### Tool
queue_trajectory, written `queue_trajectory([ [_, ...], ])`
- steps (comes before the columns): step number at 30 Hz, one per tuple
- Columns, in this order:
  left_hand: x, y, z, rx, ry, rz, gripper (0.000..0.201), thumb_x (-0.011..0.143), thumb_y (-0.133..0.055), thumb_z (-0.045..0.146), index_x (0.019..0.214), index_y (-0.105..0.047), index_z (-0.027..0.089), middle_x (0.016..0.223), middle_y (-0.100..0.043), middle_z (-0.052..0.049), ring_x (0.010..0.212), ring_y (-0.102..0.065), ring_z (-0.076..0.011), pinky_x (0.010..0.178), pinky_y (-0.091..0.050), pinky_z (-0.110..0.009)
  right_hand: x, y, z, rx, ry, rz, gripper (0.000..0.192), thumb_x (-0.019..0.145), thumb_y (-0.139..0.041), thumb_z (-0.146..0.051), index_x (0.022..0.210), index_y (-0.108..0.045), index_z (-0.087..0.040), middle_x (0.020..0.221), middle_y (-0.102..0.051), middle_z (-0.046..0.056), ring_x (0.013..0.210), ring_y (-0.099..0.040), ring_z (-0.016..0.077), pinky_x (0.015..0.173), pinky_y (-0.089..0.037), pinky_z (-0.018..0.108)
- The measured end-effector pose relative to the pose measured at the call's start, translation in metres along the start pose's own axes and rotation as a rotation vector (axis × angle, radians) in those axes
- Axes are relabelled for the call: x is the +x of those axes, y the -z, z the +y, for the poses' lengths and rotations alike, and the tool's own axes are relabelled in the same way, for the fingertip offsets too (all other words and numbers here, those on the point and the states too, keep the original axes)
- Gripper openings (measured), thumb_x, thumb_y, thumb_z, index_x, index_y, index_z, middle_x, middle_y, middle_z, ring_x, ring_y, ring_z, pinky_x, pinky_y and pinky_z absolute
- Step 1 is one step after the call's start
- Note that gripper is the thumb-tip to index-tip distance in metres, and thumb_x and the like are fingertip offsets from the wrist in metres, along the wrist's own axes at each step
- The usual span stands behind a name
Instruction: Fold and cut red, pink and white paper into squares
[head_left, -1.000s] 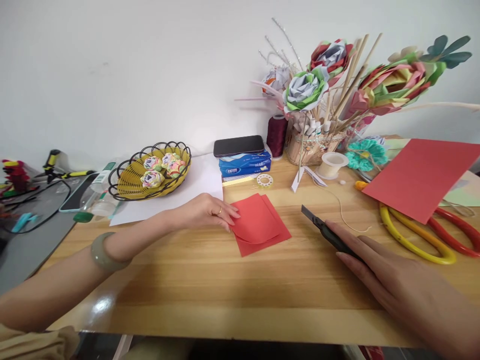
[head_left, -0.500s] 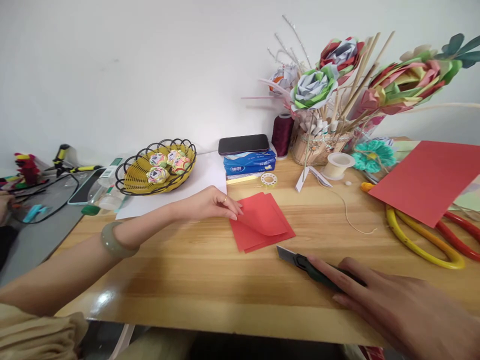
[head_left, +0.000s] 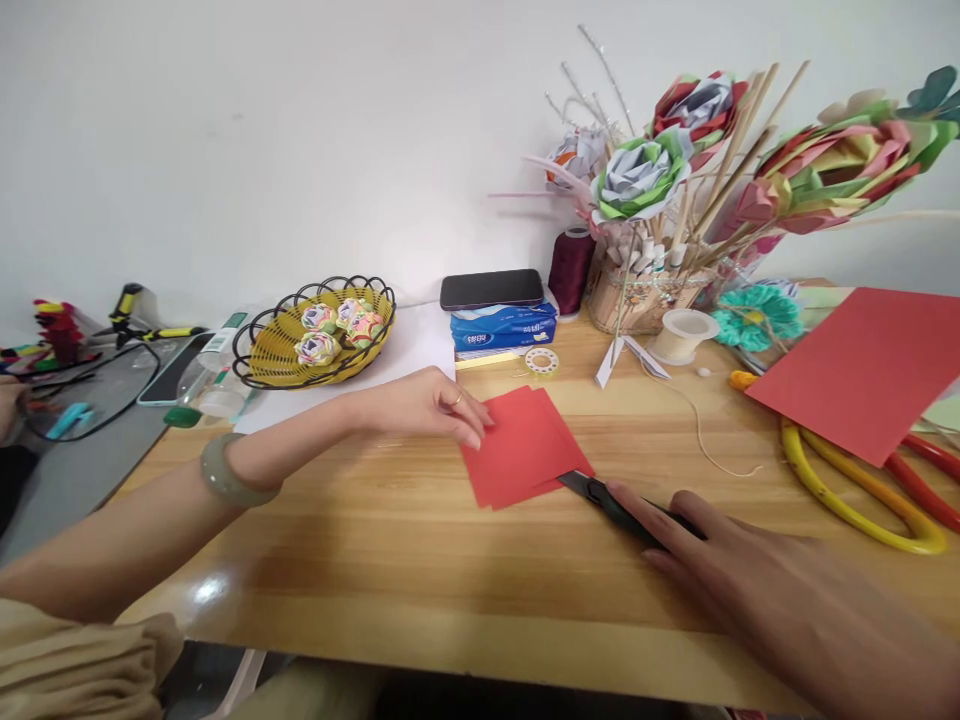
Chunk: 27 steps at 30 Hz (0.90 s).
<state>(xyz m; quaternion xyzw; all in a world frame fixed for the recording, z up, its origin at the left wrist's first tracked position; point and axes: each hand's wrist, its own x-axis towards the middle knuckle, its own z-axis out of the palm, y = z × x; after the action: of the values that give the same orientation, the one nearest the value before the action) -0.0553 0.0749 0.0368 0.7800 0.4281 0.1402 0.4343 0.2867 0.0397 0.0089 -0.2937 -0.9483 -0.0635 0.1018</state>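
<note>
Folded red paper squares [head_left: 525, 448] lie flat on the wooden table [head_left: 420, 560], near its middle. My left hand [head_left: 427, 405] rests on their left edge, fingertips pressing the paper down, with a ring on one finger and a green bangle [head_left: 225, 470] at the wrist. My right hand [head_left: 757, 590] grips a dark utility knife [head_left: 611, 500]. The knife's blade tip touches the paper's lower right corner.
A yellow wire basket [head_left: 315, 335] of paper flowers stands at the back left. A phone [head_left: 491, 289] lies on a tissue pack [head_left: 502, 328]. A vase of paper roses [head_left: 645, 280], thread spools, a large red sheet [head_left: 862, 370] and yellow and red scissors [head_left: 862, 490] fill the right.
My right hand has brought the knife leftwards, from the right of the paper to its lower right corner. The raised top flap now lies flat. My left hand stays on the paper's edge.
</note>
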Motion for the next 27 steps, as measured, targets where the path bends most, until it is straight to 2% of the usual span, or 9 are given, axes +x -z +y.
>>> queue_trajectory([
  [3, 0.011, -0.01, 0.012, 0.149, 0.063, 0.215, 0.039, 0.095, -0.045, 0.039, 0.102, -0.071, 0.011, 0.11, -0.07, -0.01, 0.102, -0.066, -0.0224, 0.089, -0.051, -0.033, 0.002, 0.0, -0.002, -0.024, 0.09, 0.049, 0.06, 0.083, -0.027, -0.001, 0.139, -0.035, -0.019, 0.073, -0.063, -0.001, 0.042, -0.058, 0.0114, 0.034, -0.042, 0.02],
  [5, 0.021, -0.025, 0.015, 0.342, 0.036, 0.323, 0.041, 0.097, -0.04, 0.035, 0.123, -0.059, 0.009, 0.13, -0.058, -0.012, 0.119, -0.056, -0.0237, 0.102, -0.043, -0.037, 0.002, -0.001, -0.004, -0.039, 0.087, 0.056, 0.062, 0.081, -0.027, 0.001, 0.14, -0.034, -0.018, 0.074, -0.063, 0.0, 0.038, -0.056, 0.0112, 0.033, -0.041, 0.02],
  [7, 0.032, -0.044, 0.014, 0.519, 0.02, 0.281, 0.053, 0.097, -0.041, 0.034, 0.139, -0.039, 0.002, 0.147, -0.036, -0.018, 0.137, -0.035, -0.0249, 0.113, -0.027, -0.04, 0.002, -0.002, -0.007, -0.055, 0.09, 0.068, 0.057, 0.083, -0.026, -0.001, 0.137, -0.037, -0.017, 0.075, -0.063, 0.001, 0.038, -0.055, 0.0112, 0.033, -0.041, 0.021],
  [8, 0.036, -0.053, 0.013, 0.579, 0.023, 0.219, 0.058, 0.097, -0.04, 0.036, 0.142, -0.031, 0.0, 0.15, -0.027, -0.019, 0.14, -0.026, -0.0249, 0.114, -0.023, -0.04, 0.001, -0.003, -0.008, -0.067, 0.092, 0.075, 0.054, 0.085, -0.025, -0.003, 0.135, -0.038, -0.016, 0.076, -0.063, 0.001, 0.038, -0.056, 0.0113, 0.034, -0.042, 0.021],
  [11, 0.041, -0.072, 0.008, 0.684, 0.061, 0.086, 0.065, 0.098, -0.035, 0.043, 0.146, -0.019, 0.002, 0.154, -0.014, -0.019, 0.144, -0.013, -0.0248, 0.115, -0.017, -0.045, -0.004, -0.005, -0.009, -0.084, 0.071, 0.076, 0.049, 0.089, -0.024, -0.008, 0.137, -0.036, -0.015, 0.074, -0.062, 0.002, 0.043, -0.059, 0.0125, 0.035, -0.044, 0.021],
  [16, 0.04, -0.075, 0.006, 0.739, 0.098, 0.025, 0.069, 0.098, -0.028, 0.049, 0.148, -0.012, 0.004, 0.155, -0.009, -0.017, 0.145, -0.006, -0.0241, 0.115, -0.012, -0.047, -0.018, -0.015, -0.007, -0.064, 0.014, 0.038, 0.058, 0.088, -0.03, -0.01, 0.146, -0.025, -0.015, 0.082, -0.065, 0.005, 0.051, -0.063, 0.0155, 0.04, -0.049, 0.024],
  [22, 0.04, -0.076, 0.004, 0.757, 0.082, 0.036, 0.068, 0.098, -0.025, 0.05, 0.148, -0.013, 0.006, 0.155, -0.01, -0.017, 0.145, -0.007, -0.0245, 0.114, -0.015, -0.049, -0.024, -0.021, -0.01, -0.171, 0.013, 0.015, 0.075, 0.072, -0.032, -0.002, 0.146, -0.025, -0.014, 0.098, -0.068, 0.012, 0.066, -0.068, 0.0202, 0.045, -0.053, 0.028],
  [27, 0.041, -0.077, 0.003, 0.78, 0.082, 0.036, 0.066, 0.098, -0.026, 0.05, 0.148, -0.017, 0.008, 0.155, -0.011, -0.016, 0.145, -0.008, -0.0258, 0.114, -0.015, -0.049, -0.019, -0.018, -0.011, -0.188, 0.054, 0.053, 0.08, 0.064, -0.034, -0.005, 0.144, -0.031, -0.01, 0.097, -0.068, 0.015, 0.058, -0.066, 0.0199, 0.04, -0.051, 0.028],
])
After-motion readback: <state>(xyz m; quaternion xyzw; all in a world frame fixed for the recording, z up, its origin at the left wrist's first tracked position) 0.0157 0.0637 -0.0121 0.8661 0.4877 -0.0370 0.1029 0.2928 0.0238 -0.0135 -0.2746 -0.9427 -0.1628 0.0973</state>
